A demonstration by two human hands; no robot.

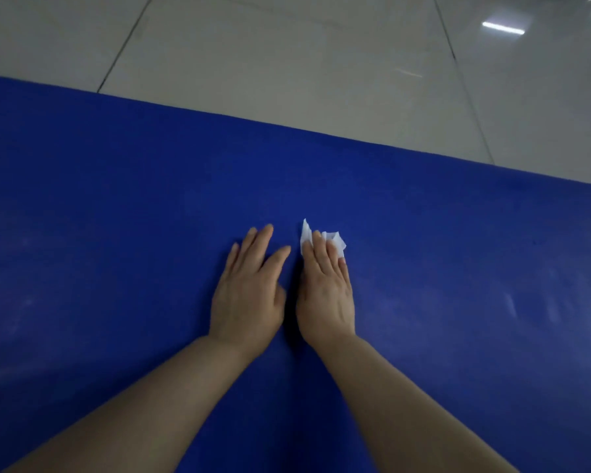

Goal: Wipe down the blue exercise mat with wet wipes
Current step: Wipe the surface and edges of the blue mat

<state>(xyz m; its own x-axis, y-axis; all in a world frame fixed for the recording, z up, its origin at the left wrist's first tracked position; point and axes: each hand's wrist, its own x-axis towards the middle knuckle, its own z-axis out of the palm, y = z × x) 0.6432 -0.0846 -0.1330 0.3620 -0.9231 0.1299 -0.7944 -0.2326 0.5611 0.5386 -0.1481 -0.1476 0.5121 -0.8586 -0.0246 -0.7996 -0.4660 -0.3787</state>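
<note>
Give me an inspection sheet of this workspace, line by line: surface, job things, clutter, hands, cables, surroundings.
Surface: blue exercise mat lies flat, with faint pale streaks at its right side.
Job's things: white wet wipe, crumpled, under the right hand's fingers.
Clutter: nothing seen.
Hands: left hand rests flat on the mat, fingers straight; right hand presses the wipe to the mat.
Cables: nothing seen.
Surroundings: pale tiled floor beyond the mat's far edge, with light reflections.

No text, label, brand, number or sign can be read anywhere in this view. The mat (116, 216) looks plain, though the blurred picture might hide faint print, and so does the floor (287, 63).
</note>
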